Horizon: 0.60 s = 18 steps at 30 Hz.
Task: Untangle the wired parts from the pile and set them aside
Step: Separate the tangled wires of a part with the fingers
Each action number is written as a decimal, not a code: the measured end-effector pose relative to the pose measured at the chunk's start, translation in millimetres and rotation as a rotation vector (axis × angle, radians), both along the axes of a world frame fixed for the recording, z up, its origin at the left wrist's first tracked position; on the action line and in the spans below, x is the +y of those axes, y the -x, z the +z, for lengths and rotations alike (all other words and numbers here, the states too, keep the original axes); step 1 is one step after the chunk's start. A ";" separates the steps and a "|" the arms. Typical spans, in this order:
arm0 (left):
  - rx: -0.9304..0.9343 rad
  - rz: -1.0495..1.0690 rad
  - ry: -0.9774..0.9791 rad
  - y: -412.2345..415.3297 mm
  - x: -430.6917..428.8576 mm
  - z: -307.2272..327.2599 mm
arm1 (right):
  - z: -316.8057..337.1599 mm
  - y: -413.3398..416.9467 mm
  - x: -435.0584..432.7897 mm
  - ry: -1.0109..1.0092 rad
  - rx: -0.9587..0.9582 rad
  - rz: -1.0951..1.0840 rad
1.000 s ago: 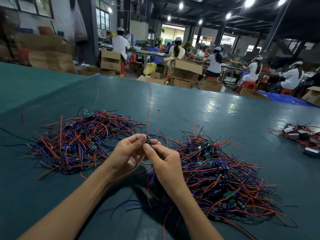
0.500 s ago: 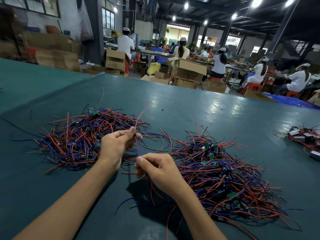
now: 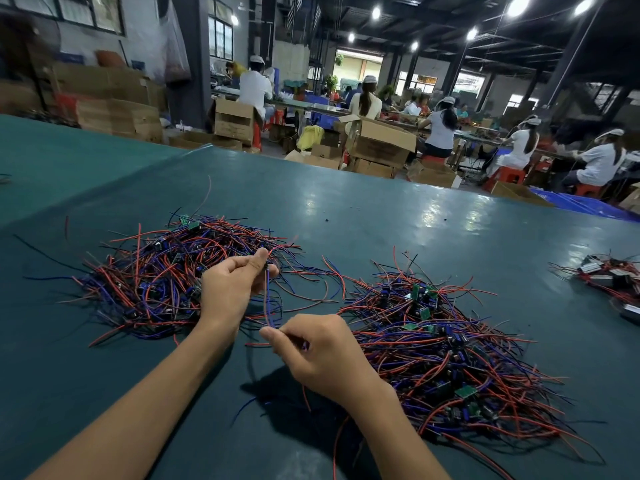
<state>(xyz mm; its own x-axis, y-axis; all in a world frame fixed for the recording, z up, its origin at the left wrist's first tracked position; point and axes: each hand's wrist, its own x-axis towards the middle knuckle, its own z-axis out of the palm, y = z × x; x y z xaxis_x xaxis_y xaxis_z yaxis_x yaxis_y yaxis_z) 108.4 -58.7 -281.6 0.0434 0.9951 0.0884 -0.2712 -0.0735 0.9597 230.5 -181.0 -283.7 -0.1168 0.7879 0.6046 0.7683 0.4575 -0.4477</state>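
Wire stretched over the table, between left pile and right pile: left hand pinches its top, right hand pinches the bottom. Seems nearly free; next, set it aside.

The worktop lies open along the far edge and at the near left corner. The left pile and right pile flank a narrow gap, filled by the left hand, the right hand and the wire pinched between them. A heap blocks the right edge.
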 end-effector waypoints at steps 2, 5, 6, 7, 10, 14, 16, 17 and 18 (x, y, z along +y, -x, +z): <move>0.025 -0.034 -0.052 -0.8 -2.2 1.6 | 0.9 2.4 -0.6 -0.113 -0.058 -0.103; -0.126 -0.170 -0.032 -5.7 -7.4 7.8 | 1.6 0.4 -1.0 -0.080 0.159 -0.087; -0.190 -0.208 -0.020 -8.1 -10.1 10.4 | 0.7 -1.5 -1.3 -0.076 0.236 -0.074; -0.244 -0.239 -0.008 -10.2 -12.8 12.6 | -0.1 -3.6 -1.7 -0.084 0.287 -0.081; -0.352 -0.318 0.038 -14.1 -17.4 14.4 | -2.3 -6.3 -0.8 -0.091 0.329 -0.140; -0.429 -0.433 0.149 -11.4 -21.1 17.7 | -4.2 -8.0 2.4 -0.098 0.318 -0.181; -0.483 -0.514 0.260 -9.8 -23.4 21.5 | -3.7 -8.5 2.9 -0.092 0.315 -0.178; -0.521 -0.561 0.313 -8.7 -24.2 22.9 | -3.8 -8.4 2.8 -0.085 0.312 -0.178; -0.559 -0.611 0.357 -7.4 -24.4 24.1 | -3.5 -8.3 2.5 -0.080 0.306 -0.179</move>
<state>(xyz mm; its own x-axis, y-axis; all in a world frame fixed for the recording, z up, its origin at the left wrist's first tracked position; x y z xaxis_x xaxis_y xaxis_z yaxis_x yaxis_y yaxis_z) 115.8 -83.2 -257.4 0.6173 0.7849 -0.0539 -0.5994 0.5136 0.6139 238.9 -178.4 -287.3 0.2145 0.7280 0.6512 0.6753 0.3711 -0.6374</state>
